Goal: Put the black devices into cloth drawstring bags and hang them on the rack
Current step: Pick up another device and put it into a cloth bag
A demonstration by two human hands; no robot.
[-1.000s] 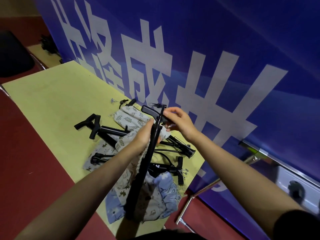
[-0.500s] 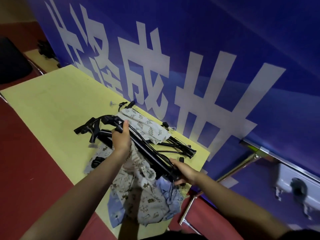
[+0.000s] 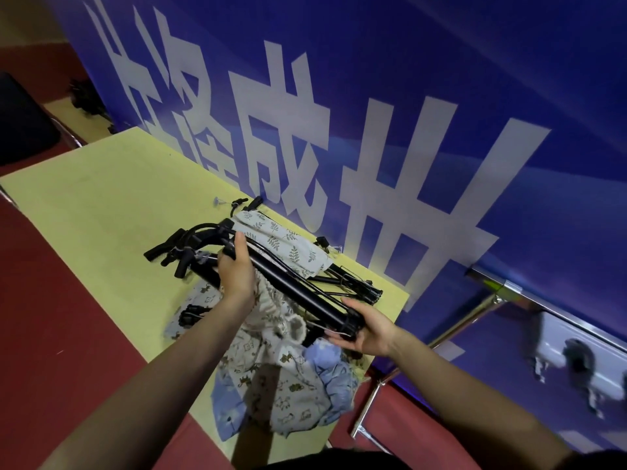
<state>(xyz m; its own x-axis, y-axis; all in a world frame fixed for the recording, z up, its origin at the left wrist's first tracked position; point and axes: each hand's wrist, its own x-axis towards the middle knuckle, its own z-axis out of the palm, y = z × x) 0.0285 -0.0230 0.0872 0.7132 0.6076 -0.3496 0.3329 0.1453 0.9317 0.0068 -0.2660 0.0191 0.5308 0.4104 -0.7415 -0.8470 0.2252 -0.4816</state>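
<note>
Fingers of my left hand (image 3: pixel 235 273) wrap the long black folded device (image 3: pixel 291 288) near its top, my right hand (image 3: pixel 364 329) grips its lower end, above printed cloth drawstring bags (image 3: pixel 281 378) on the yellow desk (image 3: pixel 101 212).

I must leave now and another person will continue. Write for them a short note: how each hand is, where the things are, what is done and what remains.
Left hand: grips the upper end of the long black device.
Right hand: holds its lower end; the device lies slanted above the table.
Under it: a beige printed bag with its mouth open and a blue bag. A leaf-print bag and more black devices lie behind.
Done: no device visibly bagged.
Left: bag each device, then hang. No rack in view.
</note>
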